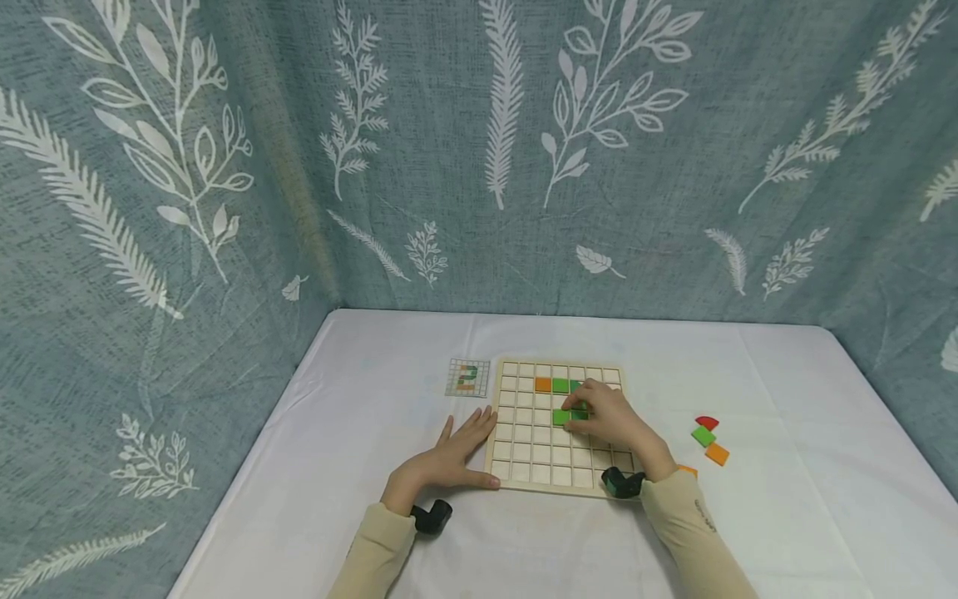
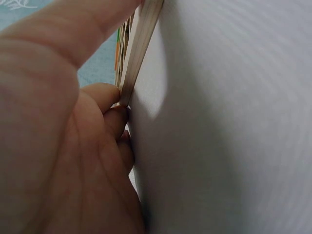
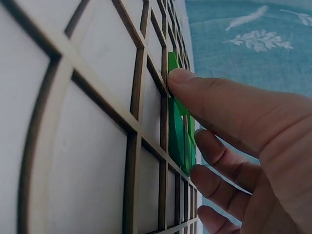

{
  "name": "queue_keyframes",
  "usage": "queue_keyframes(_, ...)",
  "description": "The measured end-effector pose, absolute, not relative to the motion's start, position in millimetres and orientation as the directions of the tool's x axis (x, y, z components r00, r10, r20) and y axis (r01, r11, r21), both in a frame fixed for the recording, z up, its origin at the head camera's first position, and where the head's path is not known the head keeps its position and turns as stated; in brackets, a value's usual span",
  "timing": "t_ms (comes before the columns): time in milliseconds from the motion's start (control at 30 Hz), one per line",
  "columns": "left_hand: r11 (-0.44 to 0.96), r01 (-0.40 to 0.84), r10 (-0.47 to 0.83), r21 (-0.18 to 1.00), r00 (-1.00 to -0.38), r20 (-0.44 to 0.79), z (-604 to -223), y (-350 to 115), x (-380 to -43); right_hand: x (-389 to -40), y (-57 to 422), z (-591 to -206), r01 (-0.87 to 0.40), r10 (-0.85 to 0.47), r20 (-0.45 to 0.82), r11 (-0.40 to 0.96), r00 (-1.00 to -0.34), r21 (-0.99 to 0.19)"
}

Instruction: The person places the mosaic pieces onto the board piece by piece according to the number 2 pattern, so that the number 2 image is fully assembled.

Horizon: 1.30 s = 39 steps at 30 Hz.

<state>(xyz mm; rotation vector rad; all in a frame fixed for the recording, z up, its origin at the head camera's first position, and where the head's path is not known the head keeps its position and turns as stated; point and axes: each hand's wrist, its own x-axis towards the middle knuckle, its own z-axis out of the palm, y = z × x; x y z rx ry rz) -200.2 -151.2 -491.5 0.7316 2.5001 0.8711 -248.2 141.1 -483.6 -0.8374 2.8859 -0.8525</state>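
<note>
A wooden grid board [image 1: 521, 478] lies on the white table. My right hand [image 1: 608, 413] is over its middle, thumb and index finger pinching a bright green square tile [image 1: 561, 418] at one of the cells. In the right wrist view the thumb [image 3: 214, 95] rests against the green tile [image 3: 172, 60], with a dark green tile [image 3: 175, 131] beside it. Farther up the board sit an orange tile [image 1: 543, 384] and another green tile [image 1: 560, 385]; the right hand partly covers the tiles next to them. My left hand [image 1: 449, 459] lies with spread fingers, fingertips and thumb touching the board's left edge.
A small pattern card [image 1: 467, 378] with a coloured figure on a grid lies left of the board. To the right lie a red curved piece [image 1: 707, 423], a green tile [image 1: 703, 436] and an orange tile [image 1: 717, 454]. Another orange piece [image 1: 688, 471] is partly behind the right wrist.
</note>
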Motion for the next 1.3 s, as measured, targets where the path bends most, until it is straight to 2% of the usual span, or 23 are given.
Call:
queue_keyframes(433,0.668,0.347,0.594,0.658,-0.781,-0.191,-490.7,-150.4,-201.0,-248.6,139.8,-485.8,-0.478,-0.494,0.122,0.705,-0.861,-0.523)
queue_keyframes(1033,0.671,0.335,0.586,0.661,-0.786,-0.197,-492.5,-150.1,-200.2,-246.7,154.4,-479.6,-0.508,-0.502,0.178,0.663,-0.847,-0.549)
queue_keyframes(1300,0.666,0.349,0.593,0.659,-0.784,-0.185,-493.8,-151.2,-201.4,-244.6,161.9,-474.4,-0.493,-0.478,0.177,0.693,-0.86,-0.526)
